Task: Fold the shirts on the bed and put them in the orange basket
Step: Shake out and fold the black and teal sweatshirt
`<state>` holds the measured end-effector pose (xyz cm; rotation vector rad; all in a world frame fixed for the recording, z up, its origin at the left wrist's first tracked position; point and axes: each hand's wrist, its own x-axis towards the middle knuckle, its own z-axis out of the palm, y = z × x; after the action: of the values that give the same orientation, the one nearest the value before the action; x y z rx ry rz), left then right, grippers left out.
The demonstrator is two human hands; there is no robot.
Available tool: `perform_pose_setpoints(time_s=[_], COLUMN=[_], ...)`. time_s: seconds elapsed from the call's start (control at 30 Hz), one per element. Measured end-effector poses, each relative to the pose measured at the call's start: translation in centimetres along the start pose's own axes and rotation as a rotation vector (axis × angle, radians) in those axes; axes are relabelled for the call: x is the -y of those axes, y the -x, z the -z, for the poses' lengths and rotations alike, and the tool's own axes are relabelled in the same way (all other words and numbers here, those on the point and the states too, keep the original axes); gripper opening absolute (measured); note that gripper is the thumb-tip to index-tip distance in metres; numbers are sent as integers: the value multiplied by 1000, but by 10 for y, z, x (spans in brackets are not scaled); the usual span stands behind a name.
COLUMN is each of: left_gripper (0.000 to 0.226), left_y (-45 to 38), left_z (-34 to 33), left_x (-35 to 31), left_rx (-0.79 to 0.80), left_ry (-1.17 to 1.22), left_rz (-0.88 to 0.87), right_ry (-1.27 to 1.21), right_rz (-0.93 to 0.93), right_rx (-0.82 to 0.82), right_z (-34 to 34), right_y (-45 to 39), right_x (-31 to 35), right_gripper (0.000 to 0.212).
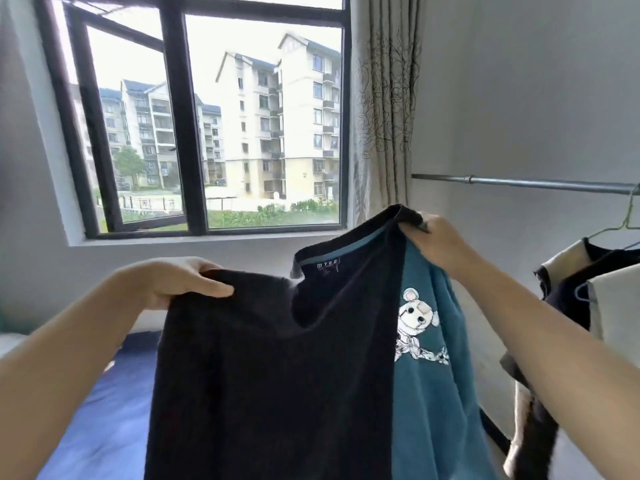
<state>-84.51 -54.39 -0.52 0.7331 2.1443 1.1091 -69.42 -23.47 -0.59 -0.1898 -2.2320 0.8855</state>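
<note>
While the big dark-framed window [194, 116] is showing tall pale buildings outside, a person is holding up a soft shirt that is dark navy and teal with a white cartoon mouse on it [311, 358]. The shirt is hanging in the air just below the window and over the blue bed cover [114, 393]. The left hand [180, 282] is pinching one top edge of the shirt — fingers curled round the cloth. The right hand [440, 237] is gripping the other top edge, near the collar, a bit higher up. To the right of the window, a patterned cream curtain [384, 109] is hanging — and past it, a grey metal rail [526, 183] is holding dark and cream clothes on hangers [595, 289].
</note>
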Motion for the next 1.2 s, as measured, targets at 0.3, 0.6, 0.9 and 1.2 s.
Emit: perform_pose_setpoints(time_s=[0.3,0.6,0.9,1.2], left_gripper=[17,33,31,40], left_y=[19,90,210,297], left_z=[-7,-30,-58,-44], left_x=[31,42,95,162], left_rx=[-507,-883,-1081,-1215], left_ry=[-19,-381,-584,-824], left_rz=[-264,-394,-394,-237], right_ry=[190,339,170,76], right_rz=[-49,-38,-54,-114], right_rx=[88,127,254,509], right_z=[36,49,7,-56], right_y=[38,97,195,233], right_x=[26,55,96,148], right_gripper=[23,36,41,34])
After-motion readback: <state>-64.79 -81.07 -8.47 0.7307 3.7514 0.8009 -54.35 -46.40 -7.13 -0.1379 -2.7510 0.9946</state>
